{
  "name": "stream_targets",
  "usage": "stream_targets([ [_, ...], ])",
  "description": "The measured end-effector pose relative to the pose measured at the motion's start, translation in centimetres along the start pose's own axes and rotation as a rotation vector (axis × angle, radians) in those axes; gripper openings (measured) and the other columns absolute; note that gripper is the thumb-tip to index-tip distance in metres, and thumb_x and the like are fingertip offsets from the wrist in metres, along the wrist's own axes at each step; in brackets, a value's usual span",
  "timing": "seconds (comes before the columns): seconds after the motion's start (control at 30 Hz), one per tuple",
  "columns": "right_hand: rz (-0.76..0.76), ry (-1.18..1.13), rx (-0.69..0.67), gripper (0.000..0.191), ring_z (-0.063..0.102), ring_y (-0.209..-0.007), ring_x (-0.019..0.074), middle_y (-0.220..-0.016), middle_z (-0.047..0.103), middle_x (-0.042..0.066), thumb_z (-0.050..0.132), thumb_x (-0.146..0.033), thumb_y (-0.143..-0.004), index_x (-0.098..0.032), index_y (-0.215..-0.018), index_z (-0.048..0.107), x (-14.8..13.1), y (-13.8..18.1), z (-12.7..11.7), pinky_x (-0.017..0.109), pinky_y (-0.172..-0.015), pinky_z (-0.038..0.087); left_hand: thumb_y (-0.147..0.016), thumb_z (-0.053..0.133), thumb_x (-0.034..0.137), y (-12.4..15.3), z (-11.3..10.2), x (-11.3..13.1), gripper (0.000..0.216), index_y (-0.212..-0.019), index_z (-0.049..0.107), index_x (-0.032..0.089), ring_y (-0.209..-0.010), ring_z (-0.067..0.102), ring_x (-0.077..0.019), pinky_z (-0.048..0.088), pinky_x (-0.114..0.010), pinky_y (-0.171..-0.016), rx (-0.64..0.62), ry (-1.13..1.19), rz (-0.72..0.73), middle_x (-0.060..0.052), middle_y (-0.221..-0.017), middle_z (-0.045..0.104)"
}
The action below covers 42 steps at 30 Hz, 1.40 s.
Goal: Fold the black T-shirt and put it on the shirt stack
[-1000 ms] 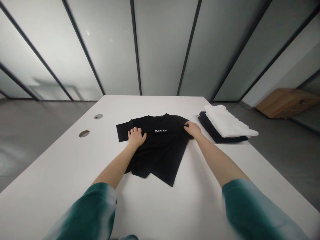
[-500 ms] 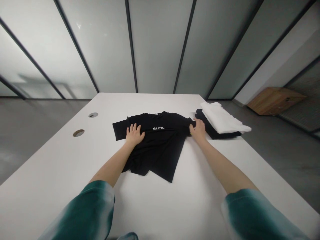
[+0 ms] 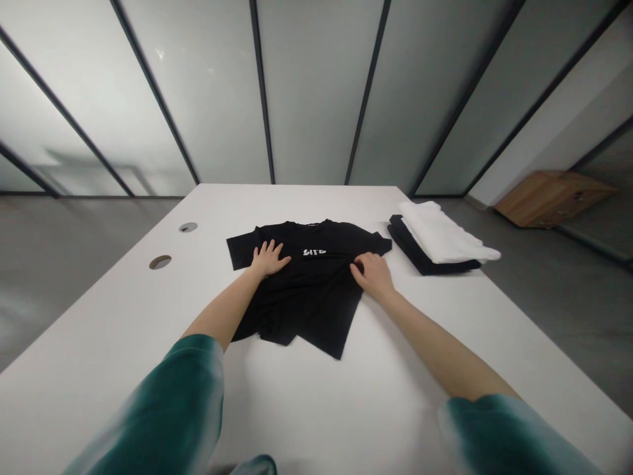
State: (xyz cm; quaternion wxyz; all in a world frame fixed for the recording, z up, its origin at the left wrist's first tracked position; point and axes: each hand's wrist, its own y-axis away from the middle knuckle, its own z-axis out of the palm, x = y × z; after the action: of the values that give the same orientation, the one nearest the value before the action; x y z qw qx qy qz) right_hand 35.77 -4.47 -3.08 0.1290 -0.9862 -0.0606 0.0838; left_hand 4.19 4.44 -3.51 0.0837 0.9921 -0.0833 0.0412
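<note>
A black T-shirt [image 3: 316,290] with white lettering on its chest lies spread on the white table, collar away from me. Its lower hem is uneven, with a notch in the middle. My left hand [image 3: 268,258] rests flat on the shirt's left chest near the sleeve, fingers spread. At the shirt's right side, below the right sleeve, my right hand [image 3: 374,276] has curled fingers, with thumb and fingertips close together on the fabric. The right sleeve lies flat beyond that hand.
To the right, a stack of folded clothes holds a white garment [image 3: 440,234] on top of black ones [image 3: 420,262], near the edge of the white table [image 3: 306,409]. Two round holes [image 3: 160,262] pierce the table at left. A wooden cabinet [image 3: 551,198] stands beyond, along with frosted glass panels [image 3: 316,92].
My right hand has left the shirt's right sleeve and moved left and toward me, onto the shirt's side. The sleeve now lies flatter. My left hand stays on the left chest.
</note>
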Motion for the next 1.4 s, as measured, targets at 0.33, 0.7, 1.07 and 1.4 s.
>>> stream_targets([
  [0.33,-0.207,-0.094,-0.431,0.098,0.015,-0.15,0.0338,-0.163,0.021,0.016,0.047,-0.072,-0.086,-0.016,-0.159,0.016,-1.3,6.2,-0.2,0.051,-0.119,0.022,-0.094,0.02,0.065,0.3,-0.1,0.0,0.077,-0.157,0.025,0.021,-0.151,0.011,-0.0351,0.015,-0.057,-0.119,0.021,-0.02,0.015,-0.011,-0.165,0.015],
  [0.7,-0.036,-0.232,-0.632,0.068,0.054,-0.127,0.037,-0.139,0.059,0.012,0.059,-0.062,-0.081,-0.022,-0.136,0.061,8.0,6.0,-7.7,0.049,-0.11,0.039,-0.093,0.037,0.058,1.7,-1.2,1.0,0.071,-0.15,0.039,0.015,-0.147,0.027,-0.0351,0.021,-0.054,-0.118,0.103,-0.114,0.101,-0.015,-0.158,0.034],
  [1.07,0.013,0.104,-0.35,0.068,0.024,-0.147,0.0374,-0.16,0.029,0.017,0.035,-0.055,-0.097,-0.017,-0.154,0.035,-2.0,3.7,0.3,0.056,-0.115,0.023,-0.092,0.024,0.07,1.8,0.0,1.4,0.08,-0.155,0.029,0.022,-0.15,0.015,-0.0364,0.018,-0.063,-0.116,0.046,-0.013,-0.033,-0.011,-0.164,0.019],
  [1.4,0.378,-0.041,-0.069,0.057,0.057,-0.118,0.0301,-0.129,0.059,0.018,0.04,-0.053,-0.096,-0.014,-0.135,0.054,3.6,-3.4,-2.4,0.038,-0.095,0.045,-0.093,0.022,0.069,1.8,0.3,-0.9,0.079,-0.156,0.026,0.022,-0.151,0.015,-0.0314,0.016,-0.055,-0.12,0.078,-0.056,0.037,-0.009,-0.165,0.018],
])
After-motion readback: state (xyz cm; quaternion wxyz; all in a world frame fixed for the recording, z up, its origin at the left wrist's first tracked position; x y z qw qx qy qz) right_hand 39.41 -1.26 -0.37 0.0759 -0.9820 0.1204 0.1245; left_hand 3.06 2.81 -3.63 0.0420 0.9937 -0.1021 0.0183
